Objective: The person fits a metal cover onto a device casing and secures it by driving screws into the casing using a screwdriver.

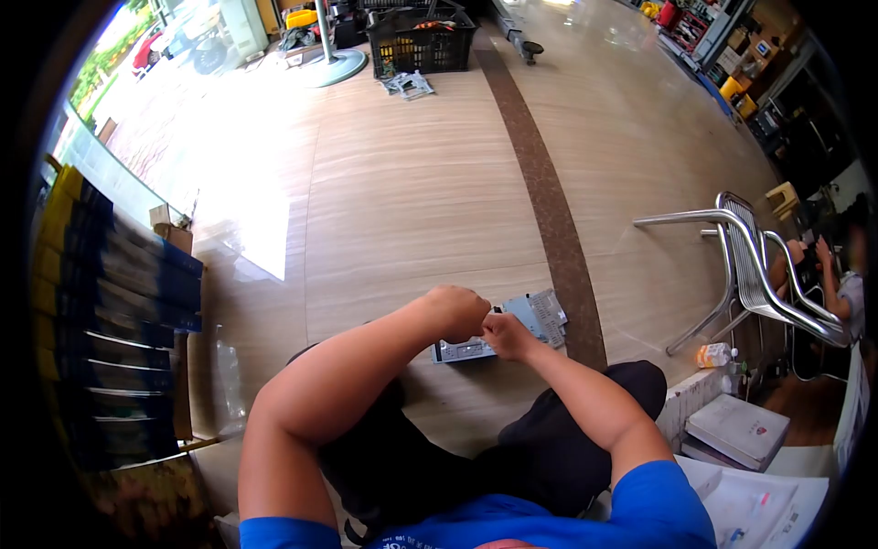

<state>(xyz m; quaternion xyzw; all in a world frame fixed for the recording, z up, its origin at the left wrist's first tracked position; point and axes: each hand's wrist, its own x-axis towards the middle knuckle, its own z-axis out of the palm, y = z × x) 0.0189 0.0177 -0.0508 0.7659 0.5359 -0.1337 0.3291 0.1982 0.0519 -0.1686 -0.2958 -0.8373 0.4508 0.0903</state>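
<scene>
Just above a grey metal device [466, 350] on the tiled floor, my left hand [456, 313] and my right hand [508, 335] come together, knuckles close to each other. Both hands have curled fingers; whatever they hold, if anything, is hidden. Behind the hands, a bluish-grey metal part [532, 316] and a perforated metal piece [552, 314] lie at the device's right side. My hands cover part of the device.
A black crate [421, 48] and a grey metal bracket [409, 85] are on the floor ahead. At right stand a metal chair [750, 261], a bottle [716, 355] and a white box [737, 430]. Blue stacked items [146, 284] stand left. Another person [837, 291] is at far right.
</scene>
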